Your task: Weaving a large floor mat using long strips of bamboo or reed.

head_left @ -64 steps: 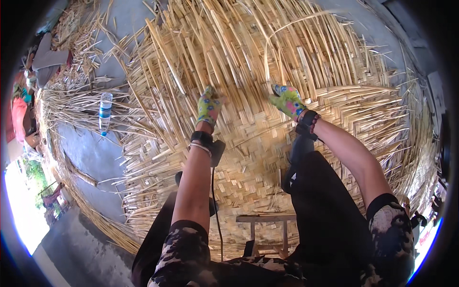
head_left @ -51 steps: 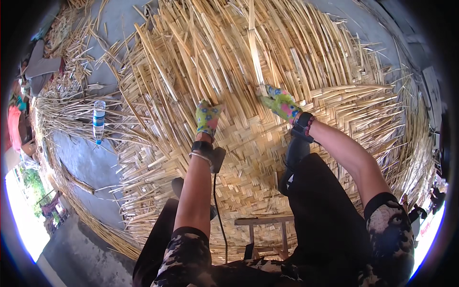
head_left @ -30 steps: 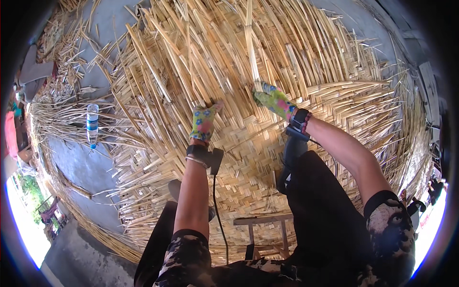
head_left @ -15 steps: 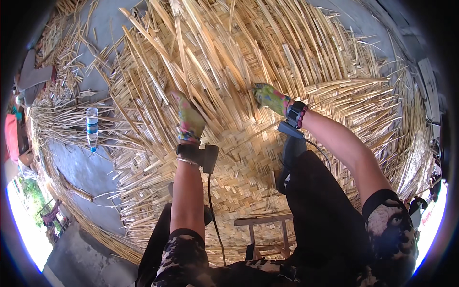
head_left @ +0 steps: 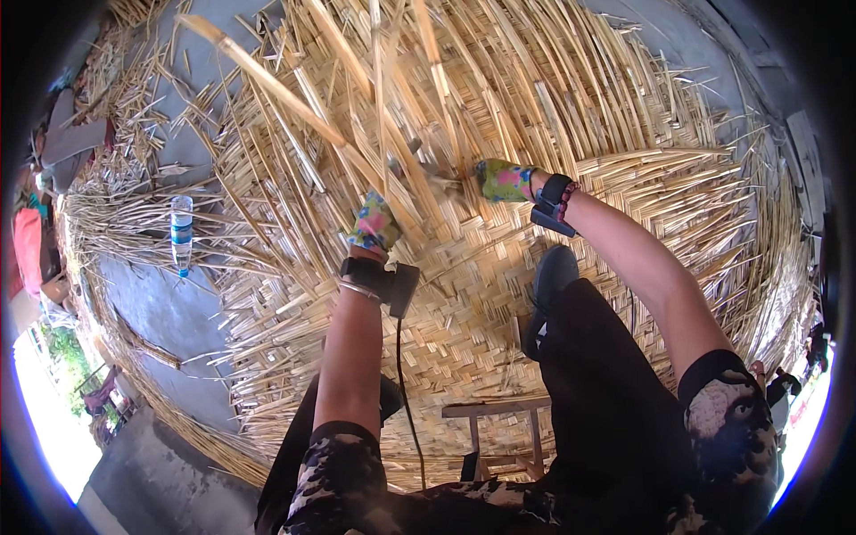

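A half-woven mat (head_left: 455,294) of flat, straw-coloured reed strips spreads beneath me, its lower part in a tight zigzag weave. My left hand (head_left: 374,223), in a green flowered glove, is closed at the lower ends of several raised reed strips (head_left: 294,102); those strips partly cover its fingers. To its right, my right hand (head_left: 506,181), gloved alike, rests low on the weave with curled fingers beside other strips. What it grips, if anything, is hidden. Between the hands, a small greyish patch is too blurred to name.
A plastic water bottle (head_left: 182,236) lies on loose strips at the left. Below me stands a low wooden stool (head_left: 497,409). My shoe (head_left: 555,272) is on the mat. Grey floor (head_left: 160,308) shows at the left, near a concrete block (head_left: 165,473).
My left hand has moved right and slightly down, closer to my right hand. Several long strips near it now stand raised. My right hand has shifted only slightly.
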`<state>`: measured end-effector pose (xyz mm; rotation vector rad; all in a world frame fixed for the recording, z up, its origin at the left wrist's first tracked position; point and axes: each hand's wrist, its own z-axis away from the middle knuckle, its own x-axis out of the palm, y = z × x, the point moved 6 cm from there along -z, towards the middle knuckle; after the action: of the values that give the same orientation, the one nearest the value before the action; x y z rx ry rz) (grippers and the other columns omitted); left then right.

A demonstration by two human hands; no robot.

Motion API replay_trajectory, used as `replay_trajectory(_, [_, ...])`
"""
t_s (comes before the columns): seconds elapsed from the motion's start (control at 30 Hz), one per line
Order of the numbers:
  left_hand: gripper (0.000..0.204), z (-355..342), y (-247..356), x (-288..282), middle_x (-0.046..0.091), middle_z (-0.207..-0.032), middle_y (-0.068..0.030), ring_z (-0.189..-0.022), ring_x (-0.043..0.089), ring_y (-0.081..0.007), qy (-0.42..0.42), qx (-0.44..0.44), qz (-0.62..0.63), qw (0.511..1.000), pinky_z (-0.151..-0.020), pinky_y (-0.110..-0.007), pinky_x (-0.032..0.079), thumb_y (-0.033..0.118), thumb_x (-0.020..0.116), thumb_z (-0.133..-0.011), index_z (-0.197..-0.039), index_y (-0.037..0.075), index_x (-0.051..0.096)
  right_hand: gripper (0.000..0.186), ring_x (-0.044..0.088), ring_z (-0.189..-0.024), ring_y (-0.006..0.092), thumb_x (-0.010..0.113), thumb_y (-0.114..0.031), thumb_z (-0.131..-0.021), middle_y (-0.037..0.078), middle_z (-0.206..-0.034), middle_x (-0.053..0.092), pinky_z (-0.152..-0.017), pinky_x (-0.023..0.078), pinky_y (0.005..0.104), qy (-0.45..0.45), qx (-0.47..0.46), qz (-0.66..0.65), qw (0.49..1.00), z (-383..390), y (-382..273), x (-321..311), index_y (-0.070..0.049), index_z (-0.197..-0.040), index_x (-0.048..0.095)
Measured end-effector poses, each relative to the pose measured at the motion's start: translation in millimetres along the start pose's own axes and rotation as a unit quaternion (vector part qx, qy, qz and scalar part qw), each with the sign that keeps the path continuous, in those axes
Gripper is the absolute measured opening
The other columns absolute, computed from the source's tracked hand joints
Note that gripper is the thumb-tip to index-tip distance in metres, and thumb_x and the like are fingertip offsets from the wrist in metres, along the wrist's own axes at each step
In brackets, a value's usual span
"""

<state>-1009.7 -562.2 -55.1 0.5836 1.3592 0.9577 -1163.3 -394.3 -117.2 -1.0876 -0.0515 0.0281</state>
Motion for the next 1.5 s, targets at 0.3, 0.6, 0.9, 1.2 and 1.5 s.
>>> replay_trajectory(0.3, [0.017, 75.7, 6.9, 5.2, 0.065, -0.099, -0.0112, -0.094, 0.063, -0.0244, 0.329, -0.218, 0.65, 0.65, -0.088, -0.039, 0.051, 0.005, 0.059, -0.086, -0.104, 0.003, 0.058, 0.046, 0.062, -0.082, 0.026, 0.064, -0.025, -0.074, 0.012, -0.089, 0.063, -0.072, 0.05, 0.0349, 0.243, 0.152, 0.122, 0.95, 51.1, -39.9, 8.1, -0.009, -0.115, 0.05])
replay_trajectory(0.6, [0.024, 109.1, -9.5, 39.1, 0.061, -0.101, -0.0069, -0.094, 0.06, -0.0209, 0.364, -0.333, 0.571, 0.656, -0.081, -0.032, 0.053, 0.017, 0.063, -0.087, -0.107, 0.004, 0.057, 0.072, 0.061, -0.092, 0.0286, 0.064, -0.037, -0.077, 0.016, -0.102, 0.063, -0.083, 0.047, 0.0351, 0.412, 0.098, 0.208, 0.882, 31.1, -43.6, 41.7, -0.01, -0.138, 0.034])
replay_trajectory(0.9, [0.022, 120.2, -8.8, -8.0, 0.063, -0.098, -0.0075, -0.088, 0.062, -0.0173, 0.203, -0.245, 0.387, 0.866, -0.079, -0.029, 0.051, 0.012, 0.062, -0.086, -0.106, 0.002, 0.06, 0.066, 0.061, -0.093, 0.0281, 0.064, -0.032, -0.079, 0.016, -0.105, 0.062, -0.089, 0.044, 0.0339, 0.37, 0.039, 0.262, 0.89, 44.3, -78.7, 71.3, -0.014, -0.137, 0.038])
replay_trajectory(1.2, [0.031, 126.7, -11.1, -63.8, 0.067, -0.089, -0.008, -0.073, 0.063, -0.014, 0.154, -0.203, 0.136, 0.957, -0.062, -0.023, 0.05, 0.005, 0.065, -0.078, -0.109, 0.001, 0.062, 0.042, 0.061, -0.088, 0.024, 0.057, -0.024, -0.084, 0.013, -0.097, 0.064, -0.088, 0.045, 0.0348, 0.15, 0.037, 0.447, 0.881, -41.7, -144.5, 165.9, -0.015, -0.126, 0.052])
replay_trajectory(1.5, [0.039, 141.3, -78.0, -97.3, 0.065, -0.094, -0.0162, -0.077, 0.065, -0.0289, 0.161, -0.298, -0.074, 0.938, -0.066, -0.035, 0.051, 0.005, 0.059, -0.071, -0.11, 0.006, 0.061, 0.016, 0.059, -0.067, 0.0183, 0.052, -0.02, -0.088, 0.007, -0.079, 0.062, -0.056, 0.049, 0.0328, 0.186, -0.039, 0.327, 0.926, -43.9, -132.9, 156.5, -0.007, -0.094, 0.06])
